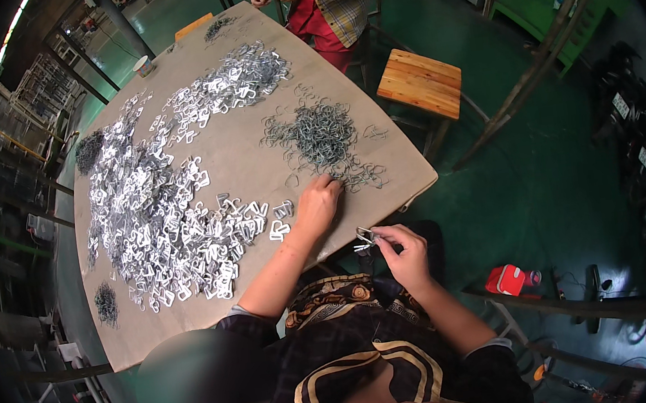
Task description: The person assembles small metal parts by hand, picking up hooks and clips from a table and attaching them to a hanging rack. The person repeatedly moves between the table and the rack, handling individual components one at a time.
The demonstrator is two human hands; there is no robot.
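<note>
At the near edge of a pile of thin, dark wire clips (324, 134), my left hand (319, 202) rests on the table with its fingers drawn together. Whatever those fingertips hold, if anything, is too small to make out. Just off the table's near edge, my right hand (405, 252) pinches a few small silver metal hooks (365, 238) between thumb and fingers. Left of my left forearm spreads a large heap of flat, shiny metal hooks (151, 212). A few loose hooks (281, 220) lie beside my left wrist.
The brown-covered table (232, 160) also bears a farther hook heap (235, 81) and small dark wire piles (105, 303). A paper cup (142, 65) stands at its far left edge. Another person (330, 8) works at the far end, near a wooden stool (421, 82).
</note>
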